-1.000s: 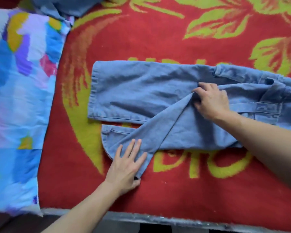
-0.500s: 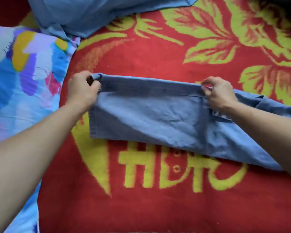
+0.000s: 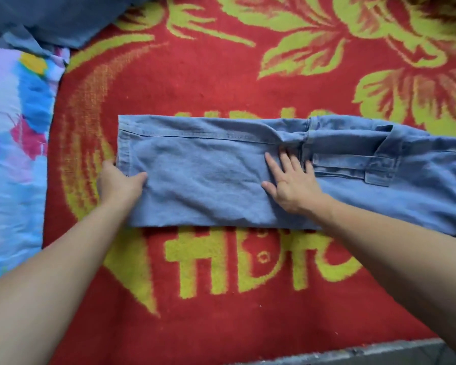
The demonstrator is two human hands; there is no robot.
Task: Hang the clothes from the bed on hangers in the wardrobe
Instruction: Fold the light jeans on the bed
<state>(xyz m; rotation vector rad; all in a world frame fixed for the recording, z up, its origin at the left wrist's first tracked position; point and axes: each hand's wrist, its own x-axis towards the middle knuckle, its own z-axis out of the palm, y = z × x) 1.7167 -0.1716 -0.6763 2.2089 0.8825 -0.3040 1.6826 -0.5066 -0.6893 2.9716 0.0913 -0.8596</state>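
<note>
A pair of light blue denim jeans (image 3: pixel 208 180) lay flat on the bed, folded lengthwise with one leg over the other. The hem end pointed left and the other end ran out of sight at the right edge of the view. Under the jeans spread a red fleecy blanket (image 3: pixel 221 83) patterned with yellow-green leaves and block letters. Some of the letters showed just beyond the near edge of the jeans.

The left hand (image 3: pixel 119 183) gripped the jeans at the hem. Its thumb lay on top of the denim and its fingers went round the hem edge, mostly hidden. The right hand (image 3: pixel 291 185) rested open on the jeans about midway along their visible length. It lay palm down with fingers spread, the fingertips just beside the bunched seam where the legs met. A stitched seam ran along the far side of the jeans from the hem to that bunch, and a flat denim strap (image 3: pixel 353 171) lay on the jeans just right of the right hand.

Left of the jeans, well apart from them, lay a multicoloured cloth (image 3: pixel 13 159) blotched in blue, purple, pink and yellow. Beyond the jeans to the far left sat a crumpled grey-blue garment (image 3: pixel 53 19), overlapping the far end of that cloth. On the near side of the jeans, past the blanket, a grey edge (image 3: pixel 366 353) showed.
</note>
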